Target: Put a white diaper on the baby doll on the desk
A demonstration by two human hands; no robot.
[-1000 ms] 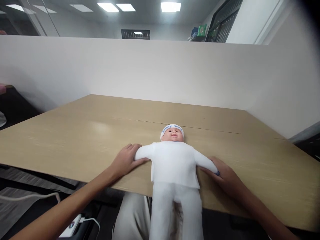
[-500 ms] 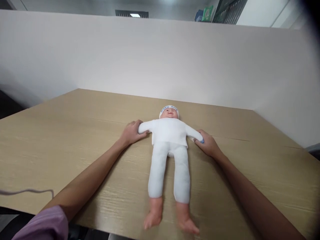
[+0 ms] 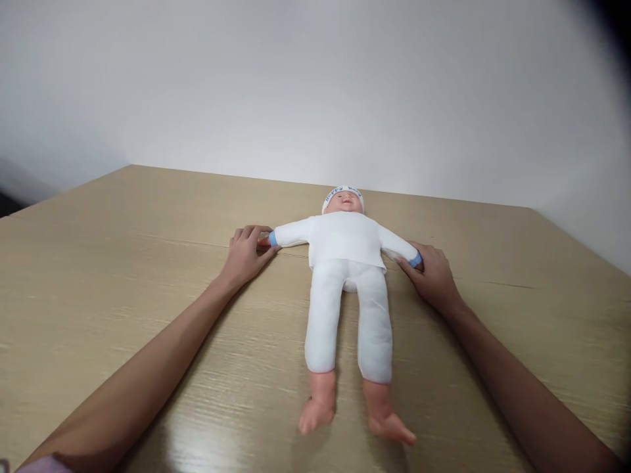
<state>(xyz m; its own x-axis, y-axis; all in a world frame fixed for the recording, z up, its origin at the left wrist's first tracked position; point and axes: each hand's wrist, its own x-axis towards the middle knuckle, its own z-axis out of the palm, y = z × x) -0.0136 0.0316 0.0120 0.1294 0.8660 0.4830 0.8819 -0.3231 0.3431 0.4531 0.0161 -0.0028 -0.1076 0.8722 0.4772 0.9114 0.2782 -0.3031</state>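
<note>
A baby doll point(image 3: 346, 236) lies on its back on the table, head away from me and bare feet towards me. It wears a white top, white trousers and a white cap point(image 3: 344, 190) with blue lettering. Its arms are spread to both sides, with blue cuffs at the wrists. My left hand point(image 3: 245, 253) is closed around the doll's hand on the left, just beyond the cuff. On the other side, my right hand point(image 3: 434, 272) grips the doll's other hand at the blue cuff, its thumb on the near side.
The light wood-grain table point(image 3: 207, 203) stretches out on both sides of the doll. A pale wall or partition point(image 3: 296, 92) rises behind its far edge.
Both my hands have slid outward along the doll's arms to its hands, baring the left blue cuff. The view has shifted, and the space above the partition is out of sight.
</note>
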